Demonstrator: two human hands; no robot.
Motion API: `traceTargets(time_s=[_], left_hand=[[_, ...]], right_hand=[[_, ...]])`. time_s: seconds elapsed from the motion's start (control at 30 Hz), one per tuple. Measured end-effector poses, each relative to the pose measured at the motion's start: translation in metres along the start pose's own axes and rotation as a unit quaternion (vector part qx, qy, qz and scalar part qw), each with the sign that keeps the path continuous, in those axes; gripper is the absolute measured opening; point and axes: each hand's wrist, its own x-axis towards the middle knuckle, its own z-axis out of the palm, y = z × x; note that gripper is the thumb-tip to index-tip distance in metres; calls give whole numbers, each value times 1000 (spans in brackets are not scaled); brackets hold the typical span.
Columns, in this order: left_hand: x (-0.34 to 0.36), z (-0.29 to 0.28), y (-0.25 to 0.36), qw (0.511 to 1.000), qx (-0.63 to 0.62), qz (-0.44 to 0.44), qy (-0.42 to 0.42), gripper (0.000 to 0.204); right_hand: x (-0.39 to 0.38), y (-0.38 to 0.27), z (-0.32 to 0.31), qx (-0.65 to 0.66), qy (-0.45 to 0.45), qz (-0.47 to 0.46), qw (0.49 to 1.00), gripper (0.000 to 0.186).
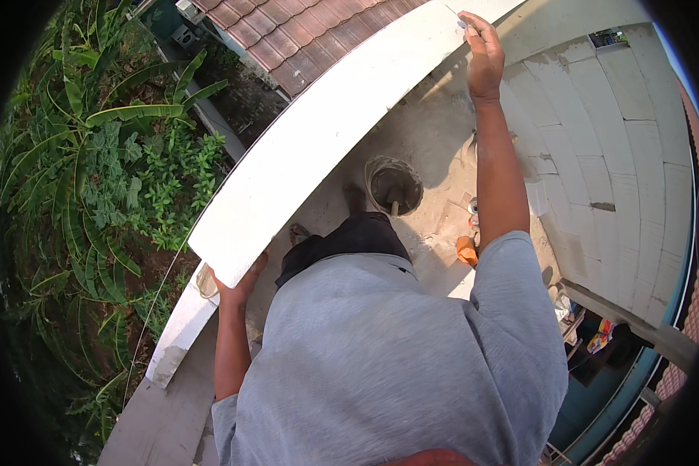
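A long white wall block lies along the top of a low wall in front of me, looking bent by the lens. My left hand grips its near left end, the thumb and fingers spread to either side of the corner. At the far right end, my right hand is curled against the block, fingertips at a seam with another white block. Part of each hand's grip is hidden. Below the left hand, a lower white block continues the wall, with a pale loop beside my fingers.
A bucket holding grey mix and a handled tool stands by my feet. An orange item lies on the floor at right. A block wall rises on the right. Beyond the low wall are banana plants and a tiled roof.
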Motion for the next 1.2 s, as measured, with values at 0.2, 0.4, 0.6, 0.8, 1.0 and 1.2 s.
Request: traceTargets(time_s=[0.2,0.4,0.6,0.8,1.0,1.2], left_hand=[[-4,3,-27,993,84,-31,-72,52],[-2,2,-25,993,76,-53,-79,53],[-13,11,-58,981,-175,-52,-68,59],[-21,26,-63,917,-388,-98,6,56],[-22,31,-88,990,-114,25,-76,59],[-7,13,-45,993,-107,21,-36,59]], right_hand=[[-57,30,14,118,309,246,911,58],[-53,15,43,52,333,156,928,44],[6,-72,55,231,109,8,967,38],[37,-39,79,98,14,180,979,44],[35,-35,76,210,62,213,952,41],[58,-73,56,252,103,163,948,46]])
